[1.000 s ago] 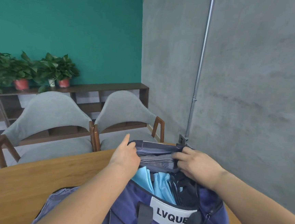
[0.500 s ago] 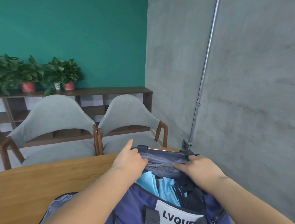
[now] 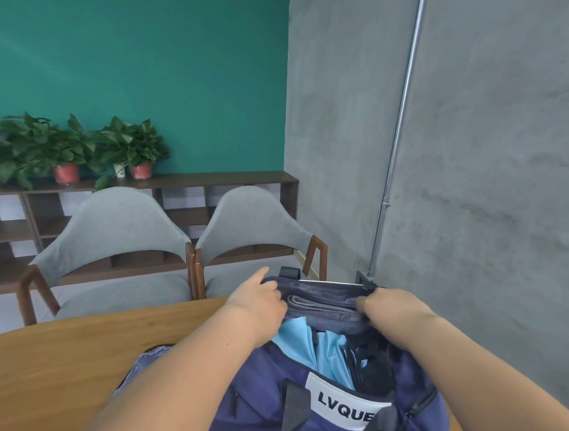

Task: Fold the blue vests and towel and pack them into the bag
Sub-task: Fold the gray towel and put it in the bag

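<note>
Navy bag (image 3: 345,413) on the wood surface (image 3: 56,367), mouth open | blue vests (image 3: 302,346) already inside, near side | grey towel (image 3: 323,309) folded against the far wall, riding high | left hand (image 3: 258,302) and right hand (image 3: 397,311): each grip curled on a towel end | risk: push down unevenly and the fold opens or bunches under the rim.

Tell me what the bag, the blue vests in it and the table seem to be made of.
The bag looks like navy woven cloth, perhaps nylon or canvas: matte, softly creased, with webbing straps. The blue vests look like thin, smooth fabric, likely synthetic: slight sheen, crisp folds. The table looks like wood or veneer: warm brown, faint grain, satin finish.
</note>
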{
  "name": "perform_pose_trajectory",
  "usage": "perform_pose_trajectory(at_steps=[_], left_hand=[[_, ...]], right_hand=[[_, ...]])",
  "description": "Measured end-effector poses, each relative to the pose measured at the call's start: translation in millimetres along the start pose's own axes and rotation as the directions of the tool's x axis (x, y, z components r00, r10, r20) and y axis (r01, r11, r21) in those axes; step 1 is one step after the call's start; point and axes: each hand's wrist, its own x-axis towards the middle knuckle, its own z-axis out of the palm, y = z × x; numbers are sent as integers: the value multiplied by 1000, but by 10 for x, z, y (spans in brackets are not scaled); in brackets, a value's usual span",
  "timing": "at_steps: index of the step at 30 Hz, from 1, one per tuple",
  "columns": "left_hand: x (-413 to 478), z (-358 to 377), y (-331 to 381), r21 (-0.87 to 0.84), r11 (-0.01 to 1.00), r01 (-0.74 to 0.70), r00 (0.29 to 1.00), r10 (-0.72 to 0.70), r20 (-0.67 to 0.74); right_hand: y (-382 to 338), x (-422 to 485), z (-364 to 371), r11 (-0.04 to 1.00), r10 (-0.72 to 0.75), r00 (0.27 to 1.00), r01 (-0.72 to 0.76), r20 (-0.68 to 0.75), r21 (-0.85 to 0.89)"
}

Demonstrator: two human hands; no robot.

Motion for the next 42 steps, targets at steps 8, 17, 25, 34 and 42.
perform_pose_trajectory(at_steps=[8,17,25,34,42], left_hand=[[-304,-171,11,-157,986,-59,982,29,-189],[-1017,-409,109,-212,970,120,976,-155,-155],[-2015,-248,105,-193,927,321,934,-344,-96],[-3107,152,-35,-169,853,493,867,-498,18],[-3843,635,-268,-180,773,608,793,-603,89]], right_hand=[[-122,-261,-243,988,29,998,-21,-52,153],[-729,-609,-736,993,-2,972,30,-235,116],[-1574,-942,-1061,995,-49,960,71,-277,73],[-2787,-1155,-1420,973,-159,926,206,-342,105],[-3677,-1068,-1737,928,-286,900,346,-330,140]])
